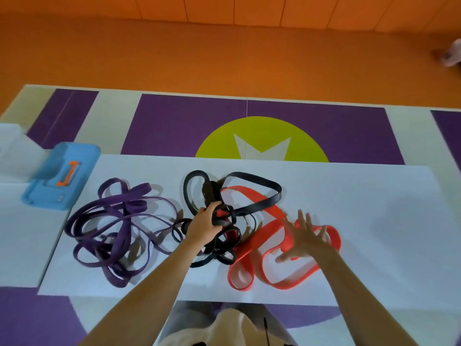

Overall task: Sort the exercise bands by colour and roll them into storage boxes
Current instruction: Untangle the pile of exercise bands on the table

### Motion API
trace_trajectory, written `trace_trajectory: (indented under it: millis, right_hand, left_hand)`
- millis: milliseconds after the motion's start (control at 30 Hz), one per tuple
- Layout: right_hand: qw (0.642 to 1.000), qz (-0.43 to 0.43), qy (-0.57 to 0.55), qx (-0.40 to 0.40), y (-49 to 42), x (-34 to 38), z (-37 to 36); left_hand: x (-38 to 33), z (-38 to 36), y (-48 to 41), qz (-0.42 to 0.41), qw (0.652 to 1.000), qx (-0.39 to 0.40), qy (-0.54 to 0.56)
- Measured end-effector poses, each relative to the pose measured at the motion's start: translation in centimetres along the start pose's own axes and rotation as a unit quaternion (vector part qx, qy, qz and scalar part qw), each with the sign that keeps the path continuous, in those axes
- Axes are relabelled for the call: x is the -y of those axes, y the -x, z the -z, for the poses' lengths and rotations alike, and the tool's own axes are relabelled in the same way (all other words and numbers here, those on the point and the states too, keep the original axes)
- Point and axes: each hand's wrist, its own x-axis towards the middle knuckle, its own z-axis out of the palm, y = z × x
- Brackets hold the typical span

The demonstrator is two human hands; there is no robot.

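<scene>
1. Purple bands (122, 238) lie in a loose heap on the left of a white tabletop (374, 221), mostly apart from the other colours.
2. Black bands (252, 193) sit tangled at the centre. They overlap the red bands (243, 263) just to their right, so these two colours are not yet separated.
3. My left hand (205, 227) grips a bunch of the black loops, fingers (214, 208) curled tight round them. I judge this is to draw the black clear of the red.
4. My right hand (305, 242) is flat over the red bands, its fingers spread wide apart and holding nothing. It seems placed to pin the red down while the black comes away. I cannot tell whether it presses on them or hovers.
5. A blue box (62, 178) with an orange catch stands at the tabletop's far left corner, well apart from my hands. No band is on it.
6. Sorting looks partly done. No band is rolled yet.
</scene>
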Motion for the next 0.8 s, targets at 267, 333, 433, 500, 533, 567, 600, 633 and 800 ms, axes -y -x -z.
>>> trace_trajectory:
  millis: [267,333,433,500,533,567,600,633,800]
  right_hand:
    - [0.990,0.019,-0.119,-0.074,0.6,2.4,-3.9]
    - [0.989,0.021,-0.133,-0.064,0.8,2.4,-5.0]
    - [0.986,0.018,-0.153,-0.057,0.9,2.6,-6.8]
    - [0.986,0.007,-0.148,-0.077,0.9,2.9,-7.8]
    - [0.985,-0.002,-0.148,-0.084,1.0,3.2,-8.1]
    - [0.985,-0.012,-0.149,-0.090,1.1,3.6,-8.4]
    - [0.984,-0.020,-0.151,-0.095,1.1,3.9,-8.5]
    - [0.982,-0.028,-0.157,-0.099,1.0,4.2,-8.8]
    - [0.959,-0.071,-0.235,-0.138,0.3,5.3,-8.9]
  left_hand:
    - [-3.8,-4.5,-2.2,-0.013,0.968,-0.088,-0.233]
    - [-4.7,-4.8,-3.2,-0.011,0.959,-0.071,-0.275]
    - [-5.7,-5.5,-4.8,0.029,0.952,-0.021,-0.304]
    - [-6.4,-5.9,-5.5,0.047,0.941,-0.006,-0.335]
    - [-6.8,-6.2,-5.8,0.049,0.934,-0.003,-0.355]
    - [-7.1,-6.4,-6.1,0.048,0.927,-0.005,-0.373]
    - [-7.3,-6.5,-6.3,0.046,0.922,-0.010,-0.384]
    - [-7.4,-6.7,-6.5,0.046,0.919,-0.014,-0.392]
    - [-6.9,-7.4,-5.7,-0.006,0.926,-0.046,-0.374]
